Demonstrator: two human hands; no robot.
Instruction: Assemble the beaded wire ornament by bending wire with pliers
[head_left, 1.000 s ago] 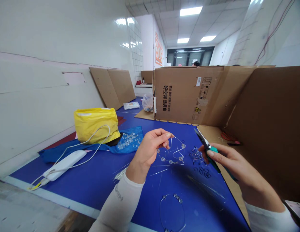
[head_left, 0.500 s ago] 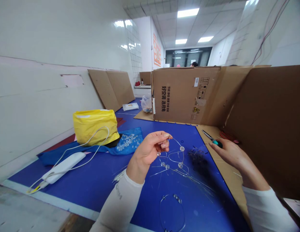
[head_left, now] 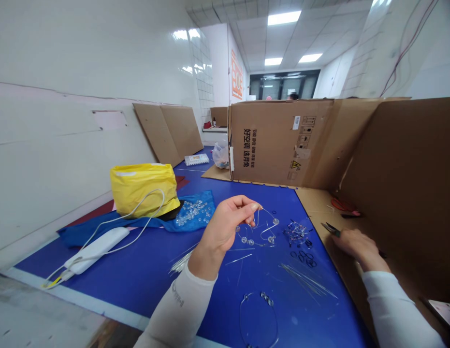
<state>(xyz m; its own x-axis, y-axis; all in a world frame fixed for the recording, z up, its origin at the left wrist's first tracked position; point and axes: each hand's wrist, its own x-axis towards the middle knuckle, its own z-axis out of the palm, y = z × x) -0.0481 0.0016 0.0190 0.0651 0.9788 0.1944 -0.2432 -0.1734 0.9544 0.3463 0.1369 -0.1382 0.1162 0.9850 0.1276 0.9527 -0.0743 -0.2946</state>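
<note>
My left hand (head_left: 235, 220) pinches a thin wire loop between thumb and fingertips, above the blue tabletop. Several clear round beads are strung on this beaded wire loop (head_left: 271, 239), which hangs in curves to the right of the hand. My right hand (head_left: 357, 244) is closed over the handles of a pair of pliers (head_left: 330, 229), low over the cardboard at the right; its palm hides most of the handles. The pliers' jaws point up and left. Another beaded wire ring (head_left: 240, 314) lies on the table nearer to me.
Loose clear beads (head_left: 195, 212) lie on a blue cloth beside a yellow bag (head_left: 145, 191). A white power strip (head_left: 97, 249) with its cable is at left. Small black rings (head_left: 306, 258), a tangled pile (head_left: 296, 233) and cut wires (head_left: 308, 280) lie right of centre. Cardboard (head_left: 275, 145) walls the back.
My right hand has drawn the pliers back toward me and to the right, uncovering the small pile and black rings. My left hand stays nearly in place, and the wire loop has shifted slightly.
</note>
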